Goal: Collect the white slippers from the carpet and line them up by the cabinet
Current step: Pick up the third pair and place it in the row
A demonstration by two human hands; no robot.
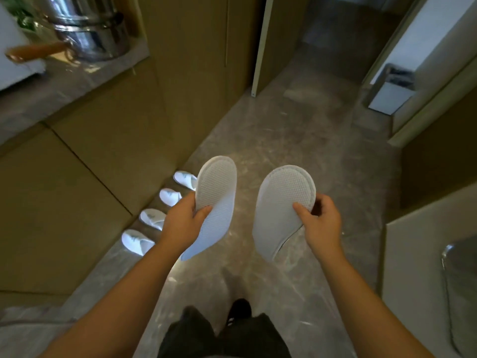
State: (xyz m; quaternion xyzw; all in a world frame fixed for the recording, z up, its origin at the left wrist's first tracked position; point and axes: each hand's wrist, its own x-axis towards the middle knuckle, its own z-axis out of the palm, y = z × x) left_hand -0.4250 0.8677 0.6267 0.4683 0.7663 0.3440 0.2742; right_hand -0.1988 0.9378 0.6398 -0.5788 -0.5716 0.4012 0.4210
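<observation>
Slippers, white and flat, are being carried one in each hand, soles facing up toward the camera, above a glossy grey floor. The left hand [180,220] is pinching the left slipper [214,202] at its edge, thumb lying across the textured sole and fingers hidden beneath it. The right hand [321,223] is gripping the right slipper [281,208] the same way, thumb on the sole and fingers curling around the far edge. Just left of the left hand, four more white slippers [152,218] are standing in a row on the floor, toes pointing away from the tan cabinet [98,151] beside them. A metal pot [90,29] is sitting on the counter above. To do this step well, the person is likely needing to turn each slipper sole-down, then lower the pair at one end of the row, matching the spacing and direction of those already placed.
</observation>
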